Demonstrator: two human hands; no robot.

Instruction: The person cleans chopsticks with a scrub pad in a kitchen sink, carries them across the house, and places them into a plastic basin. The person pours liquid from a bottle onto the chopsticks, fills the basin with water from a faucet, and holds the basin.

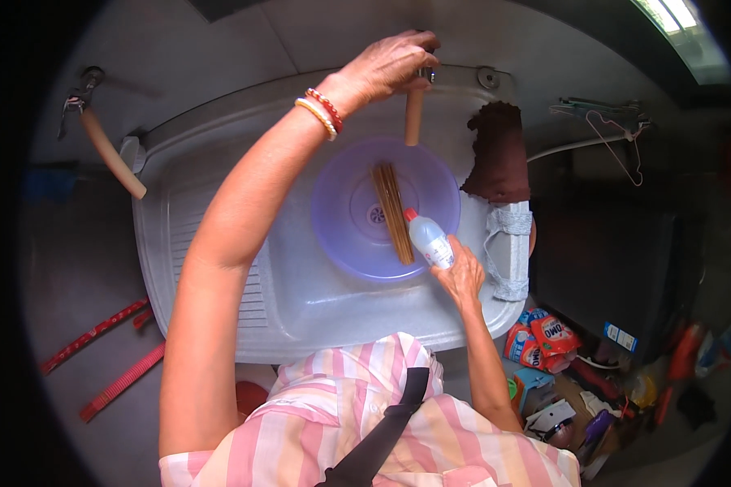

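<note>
A translucent purple plastic basin stands in the grey laundry sink. Inside it lies a bundle of thin brown wooden chopsticks, slightly tilted from the vertical of the picture. My right hand grips a clear plastic bottle with a red cap, pointing up and left over the basin's right part. My left hand reaches to the tap above the basin, its fingers around the tap's top. A short beige hose hangs from this tap over the basin's far rim.
A dark brown cloth and a light blue-grey cloth drape over the sink's right edge. Another tap with a beige hose is at the left. Red detergent packs and clutter lie at the lower right; hangers hang at the right.
</note>
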